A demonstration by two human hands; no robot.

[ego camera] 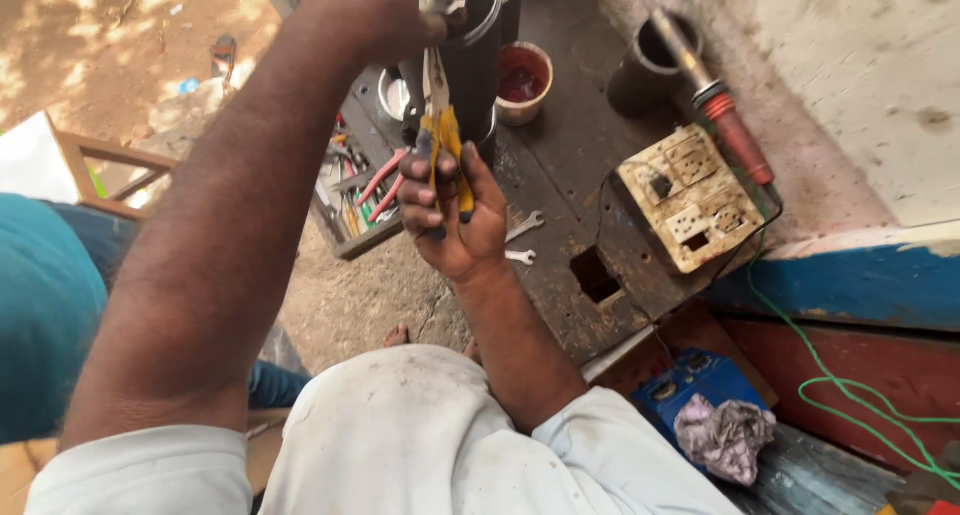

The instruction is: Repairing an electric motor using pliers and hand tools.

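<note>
Two hands: both up at one dark cylinder (470,60), standing upright on the workbench (560,165).
R fingers (425,190): curled tight round yellow-handled pliers (440,140), nose pointing up toward the cylinder top.
R hand (450,215): palm facing cam, wrist low, just in front of the cylinder.
L hand (385,10): at the cylinder's top rim, near a metal fitting; fingers mostly out of frame, can't tell if gripping.
Cylinder: near bench edge, beside a cup of red liquid (522,80).
Progress (my guess): mid-job. Pliers in hand and raised but tips not clearly on anything yet; fitting on top looks unfinished.
Bench: 2 small spanners (522,240), worn socket board (690,195), soldering iron (715,100).
Further out: open tool tray (355,195), green wire (830,375), rag (722,437).
</note>
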